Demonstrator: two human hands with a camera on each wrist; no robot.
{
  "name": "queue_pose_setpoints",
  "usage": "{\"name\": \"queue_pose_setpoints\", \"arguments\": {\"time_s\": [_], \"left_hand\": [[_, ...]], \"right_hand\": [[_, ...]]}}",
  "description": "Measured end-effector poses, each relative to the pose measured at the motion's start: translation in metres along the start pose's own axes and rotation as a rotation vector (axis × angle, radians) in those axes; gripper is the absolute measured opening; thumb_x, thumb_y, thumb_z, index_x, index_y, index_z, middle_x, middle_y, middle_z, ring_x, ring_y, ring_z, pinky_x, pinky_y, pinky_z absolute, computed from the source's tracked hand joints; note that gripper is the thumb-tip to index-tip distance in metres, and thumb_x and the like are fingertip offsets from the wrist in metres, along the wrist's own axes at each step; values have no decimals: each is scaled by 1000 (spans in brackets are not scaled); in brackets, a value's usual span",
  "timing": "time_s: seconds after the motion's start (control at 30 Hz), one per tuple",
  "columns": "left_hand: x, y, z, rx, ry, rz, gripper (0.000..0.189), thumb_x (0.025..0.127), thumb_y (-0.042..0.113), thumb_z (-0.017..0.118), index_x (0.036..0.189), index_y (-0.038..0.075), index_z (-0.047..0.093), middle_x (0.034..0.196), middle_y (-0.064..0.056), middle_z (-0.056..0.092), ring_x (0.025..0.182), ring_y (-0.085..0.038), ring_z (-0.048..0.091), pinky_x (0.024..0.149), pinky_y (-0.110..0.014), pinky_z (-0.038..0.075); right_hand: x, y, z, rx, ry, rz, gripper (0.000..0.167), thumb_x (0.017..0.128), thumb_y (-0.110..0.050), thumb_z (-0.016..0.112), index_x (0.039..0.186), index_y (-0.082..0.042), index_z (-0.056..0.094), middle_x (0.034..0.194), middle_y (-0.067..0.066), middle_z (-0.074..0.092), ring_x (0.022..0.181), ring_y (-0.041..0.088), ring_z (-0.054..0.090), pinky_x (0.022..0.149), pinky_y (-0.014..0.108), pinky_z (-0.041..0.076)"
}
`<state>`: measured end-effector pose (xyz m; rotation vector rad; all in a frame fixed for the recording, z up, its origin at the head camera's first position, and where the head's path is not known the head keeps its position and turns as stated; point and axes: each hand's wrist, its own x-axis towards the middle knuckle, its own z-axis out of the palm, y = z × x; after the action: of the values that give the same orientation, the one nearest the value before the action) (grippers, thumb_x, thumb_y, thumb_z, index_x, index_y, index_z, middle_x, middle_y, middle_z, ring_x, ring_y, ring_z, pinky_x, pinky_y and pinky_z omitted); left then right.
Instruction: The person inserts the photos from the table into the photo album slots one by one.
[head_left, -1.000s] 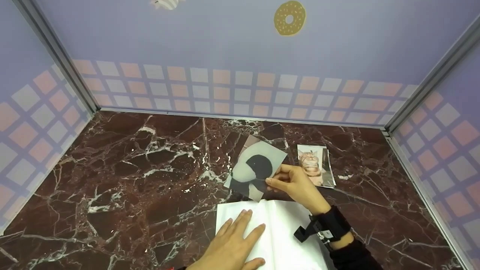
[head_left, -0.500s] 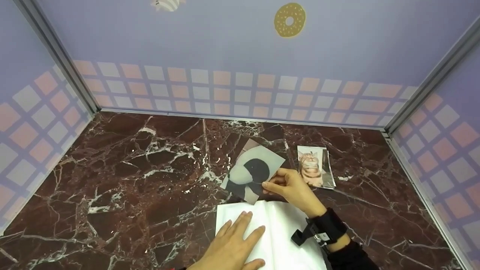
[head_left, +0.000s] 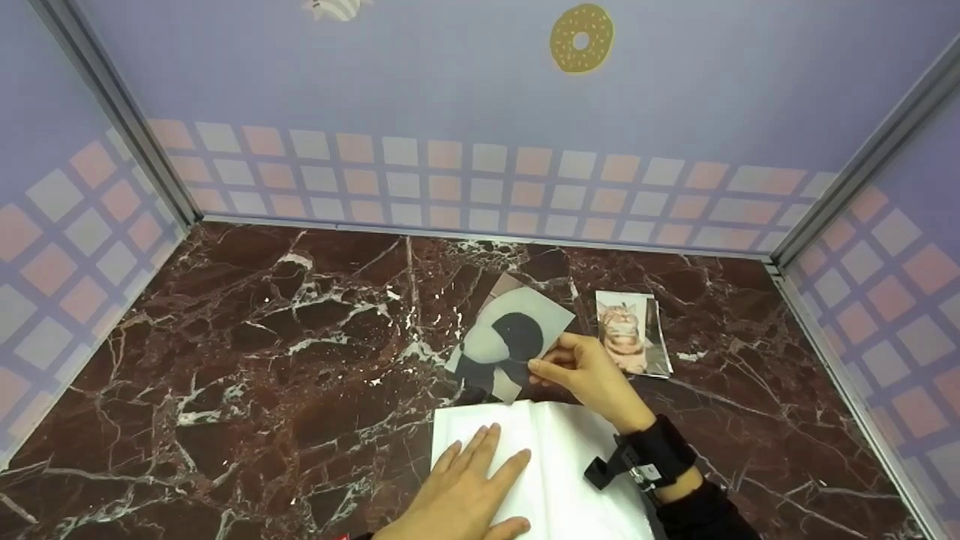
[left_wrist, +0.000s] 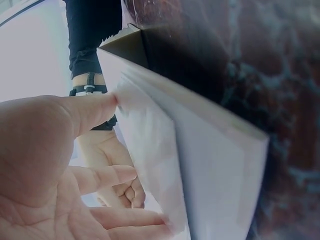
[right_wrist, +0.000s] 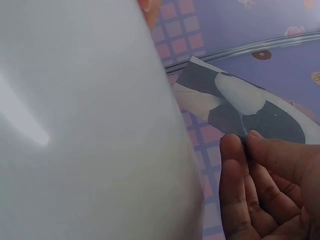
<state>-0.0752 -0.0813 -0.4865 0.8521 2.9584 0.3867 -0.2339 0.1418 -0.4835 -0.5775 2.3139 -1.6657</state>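
Note:
My right hand pinches a photo print by its right lower edge, between thumb and fingers. The photo shows pale and dark rounded shapes and is turned corner-up just beyond the book's far edge. In the right wrist view the pinch on the photo is close up. An open book with glossy white pages lies at the front of the table. Spread across its left page is my left hand, fingers straight. The left wrist view has the thumb and fingertips touching the white page.
Right of the photo lies a small stack of photos, a ginger cat on top. The dark red marble table is walled in by purple panels with pink and white squares. A small red item peeks in at the bottom edge.
The photo and my right hand dip slightly toward the book and left, then shift back up and right a little. My left hand stays put on the page.

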Motion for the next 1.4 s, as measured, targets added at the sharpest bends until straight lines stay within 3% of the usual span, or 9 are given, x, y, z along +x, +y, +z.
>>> {"name": "queue_pose_setpoints", "arguments": {"time_s": [0.3,0.63,0.9,1.4], "left_hand": [[-2,2,1,52,61,9,72,95,60,71,155,24,55,160,-22,52,150,-37,52,114,-62,49],[-2,4,1,54,55,1,71,95,59,71,155,25,55,161,-21,50,151,-37,50,115,-64,47],[-2,5,1,72,79,8,70,94,59,73,153,26,57,159,-20,52,150,-37,51,112,-64,49],[-3,5,0,59,35,-16,70,96,60,70,155,26,55,162,-20,48,152,-36,48,113,-64,48]], "right_hand": [[-1,-1,5,44,-24,19,19,100,-10,75,104,5,64,99,23,80,90,29,80,86,37,66],[-1,0,10,85,-25,11,20,100,-8,74,109,8,64,102,26,80,93,32,81,88,35,66],[-2,-1,13,156,-66,71,20,100,-8,74,109,7,62,103,25,80,89,17,80,88,35,66],[-1,4,6,97,-61,68,18,100,-9,74,103,4,61,100,22,81,84,13,77,85,31,66]]}}
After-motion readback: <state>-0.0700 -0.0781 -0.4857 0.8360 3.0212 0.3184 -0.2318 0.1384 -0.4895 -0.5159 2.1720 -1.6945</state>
